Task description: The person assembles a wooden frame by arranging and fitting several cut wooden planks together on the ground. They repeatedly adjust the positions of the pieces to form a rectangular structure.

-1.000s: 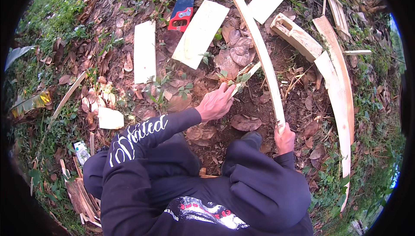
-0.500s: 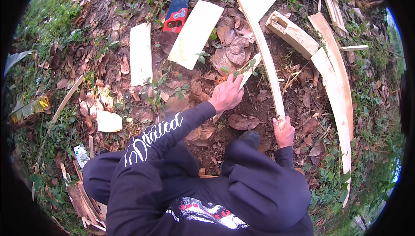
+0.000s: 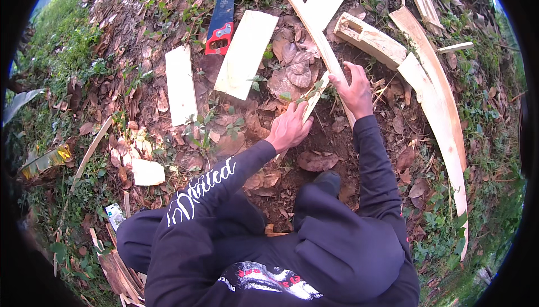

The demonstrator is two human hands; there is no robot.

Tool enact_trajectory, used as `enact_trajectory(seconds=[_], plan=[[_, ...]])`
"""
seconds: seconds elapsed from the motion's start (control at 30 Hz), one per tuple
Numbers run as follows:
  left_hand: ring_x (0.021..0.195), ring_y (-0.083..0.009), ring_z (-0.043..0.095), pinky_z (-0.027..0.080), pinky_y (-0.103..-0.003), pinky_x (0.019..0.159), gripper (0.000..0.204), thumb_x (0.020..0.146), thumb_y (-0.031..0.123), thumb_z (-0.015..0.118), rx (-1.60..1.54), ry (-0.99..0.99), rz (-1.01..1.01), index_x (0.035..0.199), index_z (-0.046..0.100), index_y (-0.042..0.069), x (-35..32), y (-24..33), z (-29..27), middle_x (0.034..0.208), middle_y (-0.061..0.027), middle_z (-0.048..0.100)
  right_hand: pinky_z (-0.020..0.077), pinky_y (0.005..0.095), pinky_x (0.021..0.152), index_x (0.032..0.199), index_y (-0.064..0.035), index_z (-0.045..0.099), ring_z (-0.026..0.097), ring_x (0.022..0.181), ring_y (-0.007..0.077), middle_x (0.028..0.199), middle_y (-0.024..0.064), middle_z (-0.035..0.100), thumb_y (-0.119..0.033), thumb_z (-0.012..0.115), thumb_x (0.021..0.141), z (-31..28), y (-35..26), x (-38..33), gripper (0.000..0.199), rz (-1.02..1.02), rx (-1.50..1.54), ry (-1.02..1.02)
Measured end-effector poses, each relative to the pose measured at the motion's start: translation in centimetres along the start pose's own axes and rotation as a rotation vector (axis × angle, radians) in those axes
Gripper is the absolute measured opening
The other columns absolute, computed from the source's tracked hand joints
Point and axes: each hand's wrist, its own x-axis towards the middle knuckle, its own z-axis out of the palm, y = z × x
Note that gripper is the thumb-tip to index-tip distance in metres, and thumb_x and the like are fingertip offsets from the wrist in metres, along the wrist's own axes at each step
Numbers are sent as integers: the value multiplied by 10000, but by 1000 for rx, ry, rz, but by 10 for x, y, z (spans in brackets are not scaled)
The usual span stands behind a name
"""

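- since a second ago the right hand (image 3: 355,91) has slid up the long pale wooden slat (image 3: 321,43) from near its lower end to about its middle, and the left hand (image 3: 287,129) has edged up towards it.
- right hand now lies on the slat with fingers curled round its edge, thumb spread; it looks like a steadying grip, keeping the slat flat on the soil.
- left hand is closed, fingers pressed together round the lower end of a short thin splinter of pale wood (image 3: 314,96), which slants up and touches the long slat just beside the right hand.
- both pieces lie on bare earth and dry brown leaves in front of the crouching person's knees, within easy reach.
- farther off: a blue-bladed handsaw with a red handle (image 3: 222,17), two flat pale boards (image 3: 245,54) (image 3: 181,85) lying apart, a notched wooden block (image 3: 370,40), and a long curved pale plank (image 3: 443,121) at the right.
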Motion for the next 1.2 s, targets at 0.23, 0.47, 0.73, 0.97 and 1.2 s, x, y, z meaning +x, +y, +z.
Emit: enact_trajectory(seconds=[0.23,0.47,0.73,0.97,1.2], plan=[[856,-425,650,537,-501,728,520,964,361,576,-3,16,-6,1361,458,46,-4,-1,-3,1092,-219,559,514,451,798,1078,61,637,647,877,386,994,226,622,-310,767,862,30,-4,6,448,52,104,14],[697,-301,620,482,-412,648,486,998,502,544,-143,13,-8,1120,538,31,19,-6,-44,757,-141,602,500,465,745,1001,38,642,635,808,391,915,213,620,-287,754,867,27,5,8,368,86,156,44],[1152,-406,555,436,-496,994,740,842,400,745,291,514,-495,1402,405,56,70,-142,-122,1265,-228,511,498,470,726,985,26,609,634,795,390,906,208,616,-293,741,884,28,-4,4,360,75,158,51],[1026,-372,672,500,-452,888,591,792,461,807,87,317,-500,1093,585,3,57,-184,-123,1078,-240,693,504,476,728,983,18,588,640,804,391,922,210,617,-301,741,887,31,-2,3,367,66,150,73],[929,-408,624,497,-492,795,195,901,138,666,303,478,-75,1024,571,21,81,-113,-151,982,-196,605,508,478,740,990,10,571,644,820,394,920,210,617,-311,743,888,32,2,0,378,75,152,54]])
